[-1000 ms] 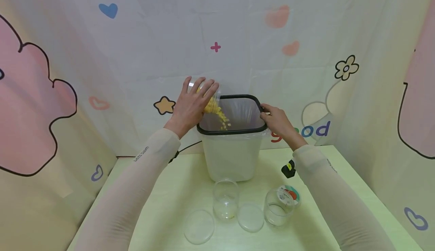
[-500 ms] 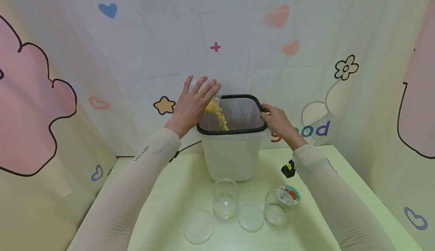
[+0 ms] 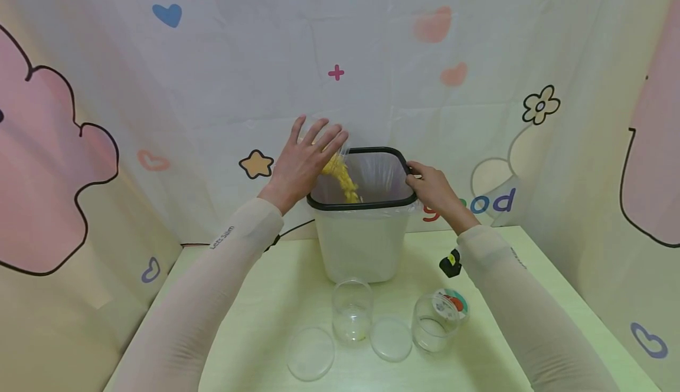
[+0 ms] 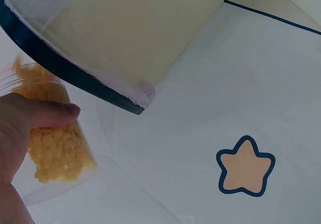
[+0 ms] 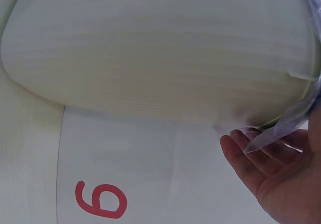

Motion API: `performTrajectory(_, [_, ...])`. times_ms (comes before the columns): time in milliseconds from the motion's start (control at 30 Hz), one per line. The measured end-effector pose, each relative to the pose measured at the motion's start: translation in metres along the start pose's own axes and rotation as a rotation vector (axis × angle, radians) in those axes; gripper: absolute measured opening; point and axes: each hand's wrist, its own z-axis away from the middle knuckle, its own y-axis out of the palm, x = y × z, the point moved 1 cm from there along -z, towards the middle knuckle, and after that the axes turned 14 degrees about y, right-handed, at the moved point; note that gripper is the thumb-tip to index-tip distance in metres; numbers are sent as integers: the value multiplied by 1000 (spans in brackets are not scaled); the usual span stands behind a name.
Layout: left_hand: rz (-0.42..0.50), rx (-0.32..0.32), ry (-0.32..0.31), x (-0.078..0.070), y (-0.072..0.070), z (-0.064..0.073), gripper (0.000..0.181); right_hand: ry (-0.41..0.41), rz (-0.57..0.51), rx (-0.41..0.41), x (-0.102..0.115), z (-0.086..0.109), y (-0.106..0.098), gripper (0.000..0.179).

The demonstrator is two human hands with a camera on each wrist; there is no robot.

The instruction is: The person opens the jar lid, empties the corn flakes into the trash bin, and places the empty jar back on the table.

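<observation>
My left hand [image 3: 300, 167] grips a clear plastic jar [image 4: 91, 168], tipped over the left side of a white trash bin [image 3: 361, 247]. Small yellow pieces [image 3: 344, 180] stream out of its mouth into the bin. Plenty of them still fill the jar in the left wrist view, where the thumb lies across its side. The bin has a black rim [image 3: 366, 206] and a clear plastic liner [image 3: 379, 170]. My right hand [image 3: 432, 188] holds the rim at the right; in the right wrist view its fingers curl at the liner's edge [image 5: 271, 137].
In front of the bin stand two clear jars [image 3: 353, 315] [image 3: 431, 336], with two clear lids [image 3: 311, 354] [image 3: 391, 340] lying beside them. Behind the right jar is a round lid with a printed label [image 3: 458, 302]. A small black object [image 3: 451, 264] lies near the right sleeve.
The flow of yellow pieces has grown thicker. My left hand has tipped the jar further and shifted slightly to the right. The right hand stays on the rim.
</observation>
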Motion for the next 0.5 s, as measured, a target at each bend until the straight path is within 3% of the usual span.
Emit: performTrajectory(500, [-34,6,34,-1,-4,-3,104,-3,6,8,0,1,0,56])
